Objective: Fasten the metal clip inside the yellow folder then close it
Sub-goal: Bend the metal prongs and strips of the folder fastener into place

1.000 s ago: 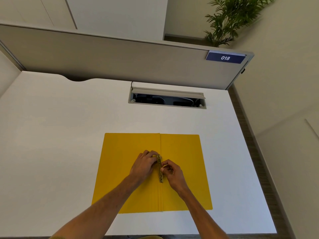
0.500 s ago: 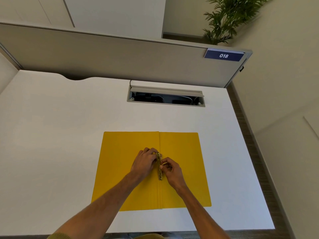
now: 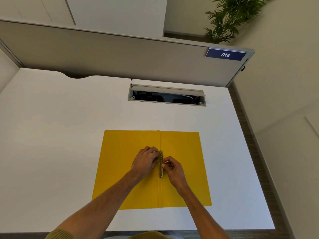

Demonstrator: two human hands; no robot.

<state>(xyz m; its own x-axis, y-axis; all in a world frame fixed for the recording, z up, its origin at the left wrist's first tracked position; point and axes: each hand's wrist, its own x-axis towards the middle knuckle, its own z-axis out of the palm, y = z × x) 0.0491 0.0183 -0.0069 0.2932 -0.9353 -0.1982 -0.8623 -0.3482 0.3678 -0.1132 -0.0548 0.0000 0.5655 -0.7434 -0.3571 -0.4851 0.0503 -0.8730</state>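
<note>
Since earlier, no shift: brass clip (image 3: 160,164) along open yellow folder (image 3: 124,169) spine.

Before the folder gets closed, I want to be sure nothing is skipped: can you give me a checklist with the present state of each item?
1. Yellow folder lies open and flat on the white desk: ok.
2. Metal clip sits along the spine fold: ok.
3. Left hand steadies the clip's far end from the left: ok.
4. Right hand pinches at the clip's middle: ok.
5. Clip fully fastened: cannot tell, the fingers cover its middle and the detail is too small.
6. Covers free to fold: not ok, both hands and forearms rest over the folder.
</note>
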